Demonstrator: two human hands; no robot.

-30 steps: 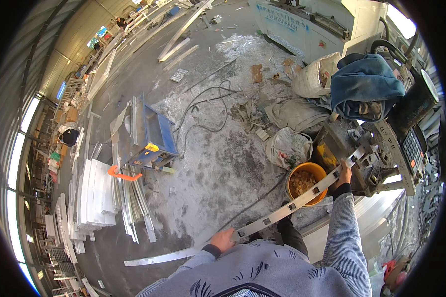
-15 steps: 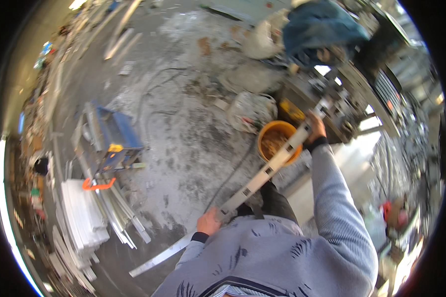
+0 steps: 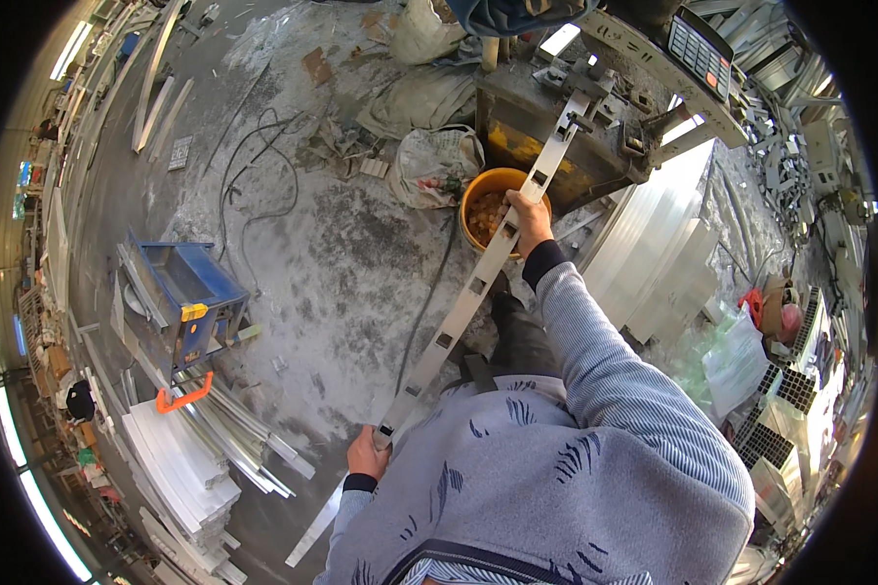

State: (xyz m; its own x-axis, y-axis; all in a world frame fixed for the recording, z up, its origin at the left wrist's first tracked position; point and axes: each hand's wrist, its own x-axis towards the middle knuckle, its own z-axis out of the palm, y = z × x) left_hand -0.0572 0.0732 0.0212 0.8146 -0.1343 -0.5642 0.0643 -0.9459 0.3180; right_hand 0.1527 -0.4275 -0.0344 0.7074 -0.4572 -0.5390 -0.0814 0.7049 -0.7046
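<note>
A long pale metal profile (image 3: 461, 312) with a row of square cutouts runs slantwise across the front of my body. My left hand (image 3: 367, 453) is closed around it near its lower end, by my left side. Farther up, my right hand (image 3: 530, 222) grips the same bar, thumb over its edge. The bar's far end lies at a small dark fitting (image 3: 581, 121) on a worn metal machine (image 3: 512, 144); whether it sits inside the fitting I cannot tell. Beneath the bar, beside my right hand, stands an orange bucket (image 3: 495, 176) holding brownish small pieces.
A calculator (image 3: 700, 54) rests on the machine's frame. White sacks (image 3: 437, 168) lie left of the bucket, and a cable (image 3: 429, 336) crosses the dusty floor. At left stands a blue metal machine (image 3: 190, 278) beside stacked white profiles (image 3: 171, 448). Flat metal lengths (image 3: 649, 249) lie at right.
The view has shifted. The bar stands steeper, its far end now at the machine's fitting. My right hand is farther back from that end; my left hand is lower and more to the left.
</note>
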